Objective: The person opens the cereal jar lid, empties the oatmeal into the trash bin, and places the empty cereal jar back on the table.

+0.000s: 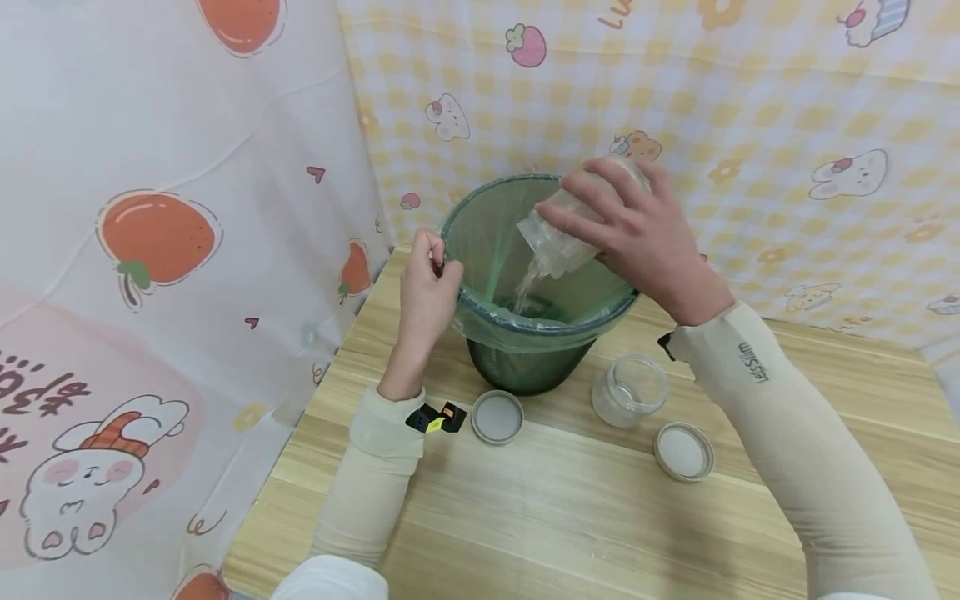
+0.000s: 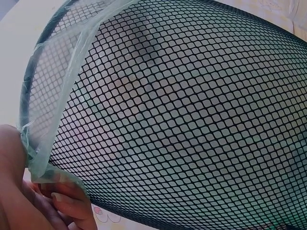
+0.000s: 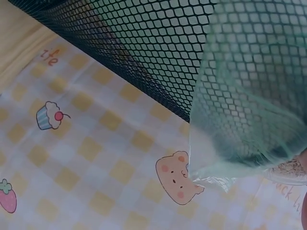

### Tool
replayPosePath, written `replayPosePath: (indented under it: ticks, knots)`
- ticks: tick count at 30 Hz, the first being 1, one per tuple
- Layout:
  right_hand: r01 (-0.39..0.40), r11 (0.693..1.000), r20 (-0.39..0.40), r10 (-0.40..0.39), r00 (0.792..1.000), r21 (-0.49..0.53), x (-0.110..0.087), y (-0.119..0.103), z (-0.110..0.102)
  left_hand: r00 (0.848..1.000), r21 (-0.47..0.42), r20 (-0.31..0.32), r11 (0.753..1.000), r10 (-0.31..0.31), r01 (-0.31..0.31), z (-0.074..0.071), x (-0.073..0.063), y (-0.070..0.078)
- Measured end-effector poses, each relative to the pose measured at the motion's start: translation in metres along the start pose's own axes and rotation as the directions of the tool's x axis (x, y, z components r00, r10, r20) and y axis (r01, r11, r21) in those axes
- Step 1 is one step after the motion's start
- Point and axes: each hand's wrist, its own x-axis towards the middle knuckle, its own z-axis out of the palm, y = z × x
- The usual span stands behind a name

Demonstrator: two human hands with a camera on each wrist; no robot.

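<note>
A dark green mesh wastebasket [image 1: 517,367], lined with a thin green plastic bag [image 2: 72,81], stands on the wooden table and leans a little. At its left rim my left hand [image 1: 431,292] grips the edge and the bag folded over it. Over the right side of the opening, my right hand [image 1: 633,229] holds a clear jar [image 1: 558,242], tilted mouth down. Pale, loose material [image 1: 530,279] streams from the jar into the basket. In the right wrist view, part of the jar and its flaky contents [image 3: 290,168] show at the right edge.
A second clear jar [image 1: 628,392] stands uncovered right of the basket. Two round lids [image 1: 497,417] [image 1: 684,452] lie on the wooden table [image 1: 570,517], one by the basket, one by that jar. Printed cloths [image 1: 750,125] hang behind and to the left.
</note>
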Motion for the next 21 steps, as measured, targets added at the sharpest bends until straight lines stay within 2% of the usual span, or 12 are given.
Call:
replayPosePath:
  ticks: [4, 14, 21]
  knots:
    - [0.013, 1.0, -0.015, -0.013, 1.0, -0.013, 0.001, -0.0012, -0.0001, 1.0, 0.005, -0.005, 1.0, 0.0, 0.0, 0.0001, -0.0002, 0.0]
    - [-0.003, 1.0, 0.025, 0.004, 1.0, -0.013, -0.0013, -0.0028, -0.0017, 1.0, 0.002, 0.0, 1.0, -0.009, 0.009, 0.0008, -0.0004, 0.0005]
    - [0.018, 1.0, 0.0, -0.018, 1.0, -0.02, 0.0008, -0.0027, -0.0007, 1.0, 0.008, -0.005, 1.0, -0.001, 0.001, 0.0001, 0.0001, 0.0004]
